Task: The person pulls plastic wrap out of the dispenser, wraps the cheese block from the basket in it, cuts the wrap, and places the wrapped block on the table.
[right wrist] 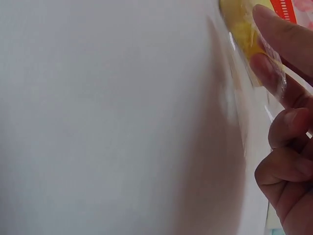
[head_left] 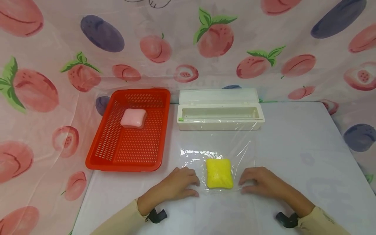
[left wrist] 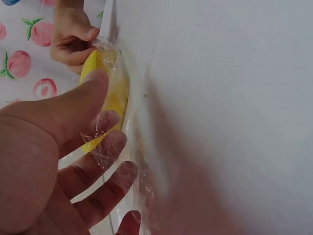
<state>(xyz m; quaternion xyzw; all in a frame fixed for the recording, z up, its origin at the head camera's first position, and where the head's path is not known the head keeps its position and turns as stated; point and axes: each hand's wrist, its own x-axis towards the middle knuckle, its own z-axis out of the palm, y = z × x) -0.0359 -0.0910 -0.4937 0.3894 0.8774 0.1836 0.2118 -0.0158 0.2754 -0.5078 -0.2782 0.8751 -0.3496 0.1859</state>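
Film [head_left: 192,152] touches my left hand [head_left: 180,183], fingers loosely parted, and right hand [head_left: 262,182], thumb gapped; neither clasps the yellow block [head_left: 219,173].

From my remote seat I can read no text, label, brand or number in any view. On the right of the white tabletop [head_left: 293,137], the head view gives me faint grey marks [head_left: 326,193], too blurred to say whether they are letters. Black line strokes [head_left: 158,7] atop the fruit-print wall cloth [head_left: 182,29] are cut off; I make out no sign there.
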